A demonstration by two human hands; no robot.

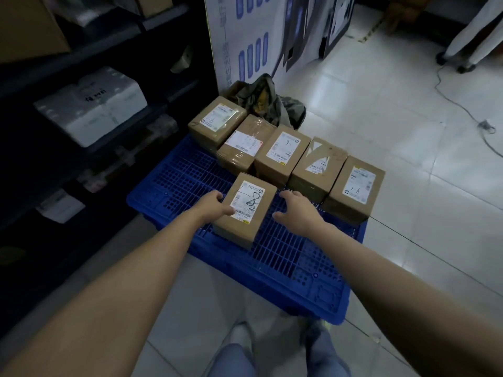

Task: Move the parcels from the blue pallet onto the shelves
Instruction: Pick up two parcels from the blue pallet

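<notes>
A blue plastic pallet (275, 257) lies on the tiled floor beside dark shelves (89, 58) on the left. Several brown cardboard parcels with white labels stand in a row along its far side, among them one (281, 153) in the middle. One parcel (246, 210), with "8" scrawled on its label, sits alone nearer to me. My left hand (213, 206) grips its left side, thumb on top. My right hand (295, 210) hovers just right of it, fingers apart, not touching it.
A white foam box (92, 104) and cardboard boxes fill the shelves. A large printed carton (245, 36) stands behind the pallet, with a crumpled bag (268, 102) at its foot. A cable (462, 104) trails across the floor on the right. My feet are just below the pallet.
</notes>
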